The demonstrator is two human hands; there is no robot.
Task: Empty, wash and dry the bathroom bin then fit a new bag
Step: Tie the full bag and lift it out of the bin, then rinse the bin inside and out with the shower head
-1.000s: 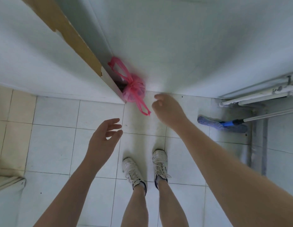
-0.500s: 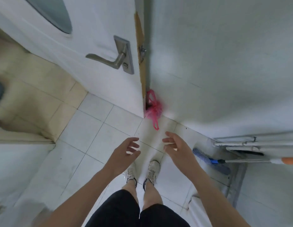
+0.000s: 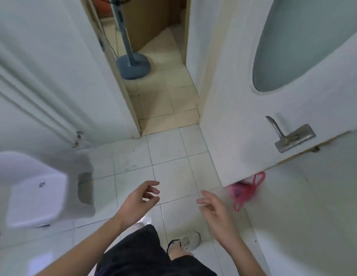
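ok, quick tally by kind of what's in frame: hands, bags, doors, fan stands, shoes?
Hands: 2, left hand and right hand, both empty
Pink bag: 1, on the floor at the door's foot
Door: 1, open
Fan stand: 1, beyond the doorway
Shoe: 1 clearly visible
Total: 6

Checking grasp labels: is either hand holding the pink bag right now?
No, the pink bag lies on the floor by the door; left hand and right hand are empty.

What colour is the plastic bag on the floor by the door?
Pink, the plastic bag with looped handles, seen in the head view.
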